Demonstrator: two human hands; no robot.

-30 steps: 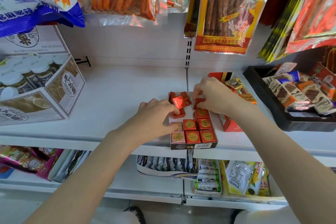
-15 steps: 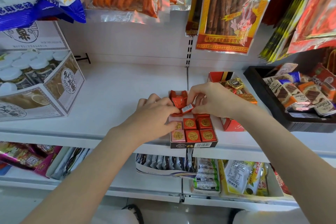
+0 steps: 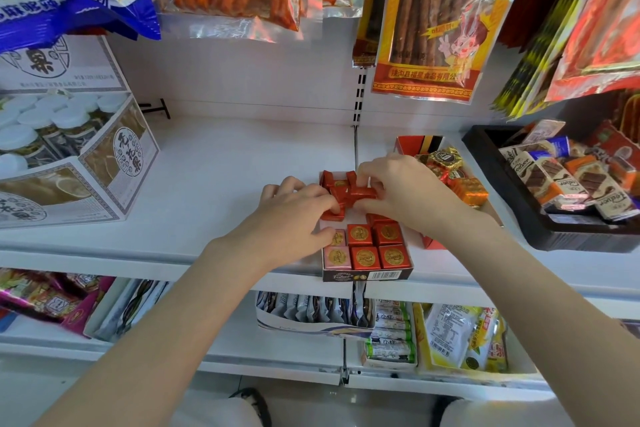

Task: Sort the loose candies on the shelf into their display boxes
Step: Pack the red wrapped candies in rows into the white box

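Currently, left hand (image 3: 294, 215) and right hand (image 3: 398, 191) each pinch red candies (image 3: 349, 192) with curled fingers above the display box (image 3: 367, 276).

One head-worn view, looking forward and down, close on the white shelf (image 3: 214, 184) at frame centre. Hanging snack bags (image 3: 426, 21) crowd the top edge; a lower shelf (image 3: 225, 350) runs along the bottom.

Two hands work over the shelf, the left hand (image 3: 294, 215) and the right hand (image 3: 401, 194). In the small display box (image 3: 367, 276), four red candies (image 3: 363, 257) and two pink candies (image 3: 336, 257) show face up. Farther back lies a jumble of loose red candies (image 3: 341, 189), too tangled to count.
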